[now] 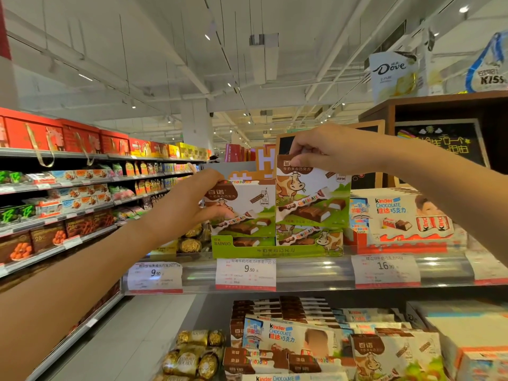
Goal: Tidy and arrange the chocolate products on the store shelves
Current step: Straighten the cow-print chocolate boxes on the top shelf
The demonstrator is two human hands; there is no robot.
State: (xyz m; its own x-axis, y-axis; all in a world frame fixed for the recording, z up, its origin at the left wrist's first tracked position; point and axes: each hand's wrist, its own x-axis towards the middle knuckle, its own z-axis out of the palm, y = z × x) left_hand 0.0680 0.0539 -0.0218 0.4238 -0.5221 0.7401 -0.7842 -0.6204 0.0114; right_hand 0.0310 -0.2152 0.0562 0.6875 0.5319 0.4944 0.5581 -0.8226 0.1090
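Hands (204,196) (327,149) grip "CHOCOLATE" boxes (247,207) above "BAINUO" tray (275,250).

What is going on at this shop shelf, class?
A person is arranging chocolate on an upper shelf. The left hand holds one cow-print chocolate box by its left edge, while the right hand pinches the top of a second cow-print box standing higher beside it. Both boxes sit in or just above a green display tray. Kinder boxes stand to the right, and gold-wrapped chocolates to the left.
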